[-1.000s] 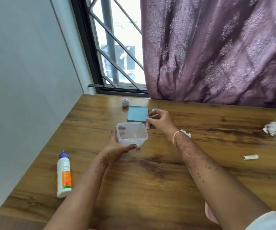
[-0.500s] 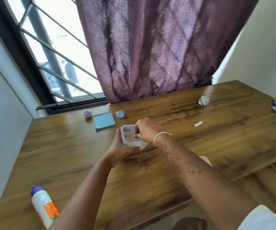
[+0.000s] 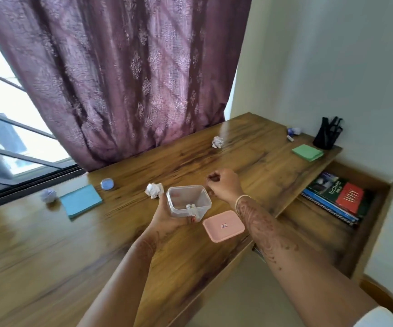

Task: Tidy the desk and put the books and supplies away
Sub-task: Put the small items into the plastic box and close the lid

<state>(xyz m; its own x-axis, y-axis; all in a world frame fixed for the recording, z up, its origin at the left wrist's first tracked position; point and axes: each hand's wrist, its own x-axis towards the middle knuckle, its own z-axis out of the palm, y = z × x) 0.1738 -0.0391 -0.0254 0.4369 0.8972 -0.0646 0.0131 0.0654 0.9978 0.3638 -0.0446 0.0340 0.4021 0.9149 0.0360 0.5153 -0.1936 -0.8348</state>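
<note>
R hand (image 3: pixel 223 185) had left the container (image 3: pixel 189 200), fingers curled empty; L hand (image 3: pixel 169 215) clamped it, pink lid (image 3: pixel 223 225) flat just R, nr desk's front edge.

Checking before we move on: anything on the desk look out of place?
Yes: crumpled paper balls litter the desk, one beside the clear container in the left hand, another mid-desk. The pink lid lies off.

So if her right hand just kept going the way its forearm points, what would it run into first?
The right hand is loosely curled, aimed up the desk toward the curtain. Bare wood lies ahead; the crumpled paper ball looks nearest that line, though depth is hard to judge.
</note>
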